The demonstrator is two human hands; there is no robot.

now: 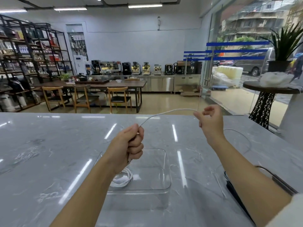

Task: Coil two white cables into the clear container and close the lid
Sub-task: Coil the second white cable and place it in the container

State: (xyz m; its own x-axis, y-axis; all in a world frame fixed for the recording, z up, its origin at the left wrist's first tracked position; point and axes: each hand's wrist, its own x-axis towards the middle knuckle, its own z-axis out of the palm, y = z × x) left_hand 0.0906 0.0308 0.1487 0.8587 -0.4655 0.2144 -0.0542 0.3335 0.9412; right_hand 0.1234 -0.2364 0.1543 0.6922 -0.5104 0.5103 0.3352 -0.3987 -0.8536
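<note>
1. Left hand (129, 145): clenched in a fist around the stretched white cable (172, 110), raised over the far left corner of the clear container (147, 191). The cable leaves the top of the fist beside the thumb.
2. Coiled white cable (126, 177): lies in loops on the container floor, at the left side, partly hidden by the left forearm.
3. Clear container: open, standing on the grey marble counter (49, 153) between the two forearms.
4. Stretched white cable: runs in a shallow arc up and to the right, above the counter, from the left fist to the right hand.
5. Right hand (211, 122): raised above the counter's far edge, fingers curled, pinching the cable at the fingertips.
6. Thin pale line (237, 130): curves on the counter just past the right wrist. Whether it joins the pinched cable cannot be told.
7. Dark-edged flat object (232, 190): lies on the counter under the right forearm, well right of the container. What it is cannot be told.
</note>
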